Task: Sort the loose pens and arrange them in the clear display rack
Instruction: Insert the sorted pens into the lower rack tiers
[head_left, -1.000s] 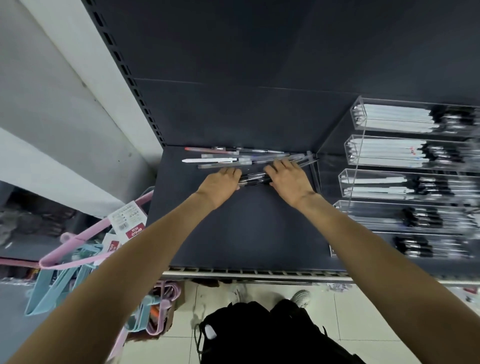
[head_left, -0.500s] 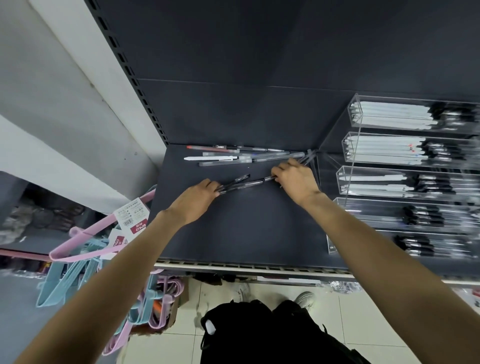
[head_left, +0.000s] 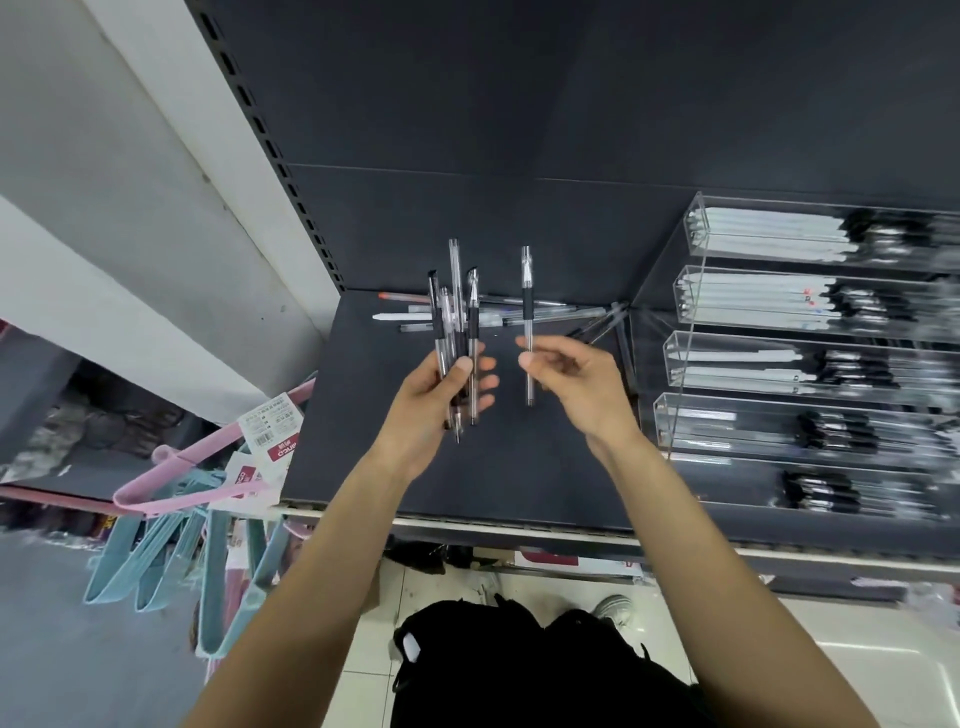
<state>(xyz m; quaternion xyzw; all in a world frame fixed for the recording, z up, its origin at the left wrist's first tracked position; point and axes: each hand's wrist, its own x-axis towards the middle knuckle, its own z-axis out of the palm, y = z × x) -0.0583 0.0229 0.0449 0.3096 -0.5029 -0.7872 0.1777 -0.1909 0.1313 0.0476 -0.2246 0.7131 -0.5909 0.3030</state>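
Both hands have lifted off the shelf (head_left: 467, 467): left hand (head_left: 441, 395) grips a bundle of pens (head_left: 457, 312) upright, right hand (head_left: 571, 379) pinches one pen (head_left: 528, 312), beside the clear rack (head_left: 675, 364).

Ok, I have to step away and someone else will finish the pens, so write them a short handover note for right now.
Left hand: grips a bunch of clear pens with black grips, held upright above the shelf.
Right hand: pinches a single pen of the same kind, upright, apart from the bunch.
Loose pens: a mixed pile lies at the back of the shelf, including a white one and a red-tipped one.
Clear display rack: on the right, with tiers already holding pens; details are blurred.
Done: several matching pens gathered in hand.
Left: put the held pens in the rack, then sort the pile.
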